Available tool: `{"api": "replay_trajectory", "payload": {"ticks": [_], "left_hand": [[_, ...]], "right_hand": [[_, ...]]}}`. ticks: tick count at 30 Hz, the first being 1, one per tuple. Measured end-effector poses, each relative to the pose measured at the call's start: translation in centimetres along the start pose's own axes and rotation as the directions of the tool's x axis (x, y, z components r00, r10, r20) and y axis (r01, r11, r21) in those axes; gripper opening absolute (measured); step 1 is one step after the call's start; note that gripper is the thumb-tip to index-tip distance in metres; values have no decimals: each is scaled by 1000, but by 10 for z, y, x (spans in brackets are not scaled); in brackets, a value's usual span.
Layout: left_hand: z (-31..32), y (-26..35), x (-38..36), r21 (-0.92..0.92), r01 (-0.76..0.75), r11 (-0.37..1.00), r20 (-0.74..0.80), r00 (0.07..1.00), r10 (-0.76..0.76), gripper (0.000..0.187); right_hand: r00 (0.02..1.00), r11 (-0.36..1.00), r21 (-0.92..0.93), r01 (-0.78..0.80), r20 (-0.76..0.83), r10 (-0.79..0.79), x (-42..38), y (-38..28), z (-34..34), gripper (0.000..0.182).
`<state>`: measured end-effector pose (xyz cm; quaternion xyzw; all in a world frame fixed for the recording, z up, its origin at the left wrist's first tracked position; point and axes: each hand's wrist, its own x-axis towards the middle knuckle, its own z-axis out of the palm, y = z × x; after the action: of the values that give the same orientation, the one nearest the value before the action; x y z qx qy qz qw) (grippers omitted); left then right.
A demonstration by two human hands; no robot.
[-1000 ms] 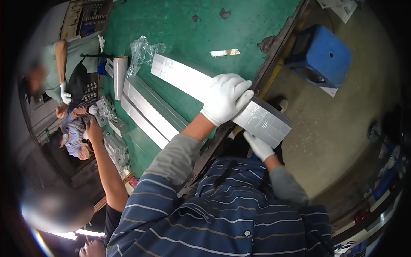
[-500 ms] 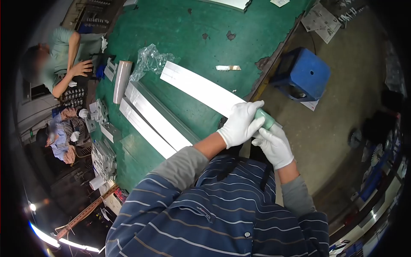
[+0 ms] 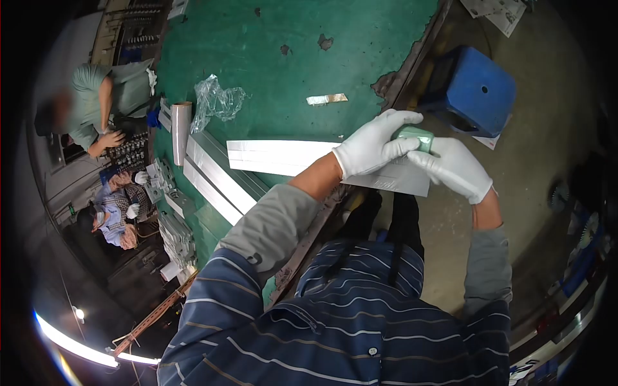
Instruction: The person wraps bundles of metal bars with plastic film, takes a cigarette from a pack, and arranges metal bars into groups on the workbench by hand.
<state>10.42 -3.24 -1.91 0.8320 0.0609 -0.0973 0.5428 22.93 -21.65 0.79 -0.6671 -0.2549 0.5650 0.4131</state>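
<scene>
My left hand [image 3: 380, 147], in a white glove, is closed on a small green block [image 3: 417, 137] above the right end of a long white panel [image 3: 278, 156]. My right hand [image 3: 457, 168], also gloved, has its fingers pressed together against the block's lower side and near the panel's end; its exact hold is partly hidden. The panel lies on the green table and juts past its edge. Left of it, two more long white strips [image 3: 215, 191] lie slanted on the table.
A clear plastic wrap [image 3: 215, 106] and a film roll [image 3: 181, 132] lie at the table's left. A tape scrap [image 3: 327, 99] is near the middle. A blue stool [image 3: 479, 90] stands right of the table edge [image 3: 412, 61]. Two people work at the left.
The panel has swung to lie more level across the view, and its right end now shows beneath my hands. Both hands and the green block have moved up and to the right.
</scene>
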Motion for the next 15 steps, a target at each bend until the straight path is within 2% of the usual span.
{"api": "replay_trajectory", "payload": {"ticks": [1,3,5,6,8,10,11,13,15], "left_hand": [[2,-1,0,4,6,1000,2,1000,-6,59],[4,-4,1,-26,25,999,-98,995,-28,59],[5,-10,0,-67,46,997,-205,977,-59,59],[4,-8,0,-69,54,996,-210,975,-68,59],[-4,-5,5,-298,83,951,-255,953,-163,60],[-5,-1,2,-527,95,845,-277,921,-276,62],[-5,-4,-2,-529,91,844,-286,917,-278,62],[-4,-14,-10,-260,106,960,-496,838,-227,62],[0,-23,-20,18,177,984,-661,741,-121,62]], "right_hand": [[1000,1000,6,2,3,-2,6,2,-4,30],[967,912,-346,221,-41,-250,21,8,-11,29],[879,660,-655,367,13,-476,38,14,-16,27],[880,661,-652,372,22,-474,48,18,-15,27],[805,638,-603,479,11,-593,74,28,-9,23],[726,607,-547,577,2,-688,85,38,-1,20],[725,601,-547,582,14,-689,86,35,0,20],[868,833,-316,453,-53,-493,84,28,5,21],[967,968,-55,244,-55,-247,80,23,10,22]]}}
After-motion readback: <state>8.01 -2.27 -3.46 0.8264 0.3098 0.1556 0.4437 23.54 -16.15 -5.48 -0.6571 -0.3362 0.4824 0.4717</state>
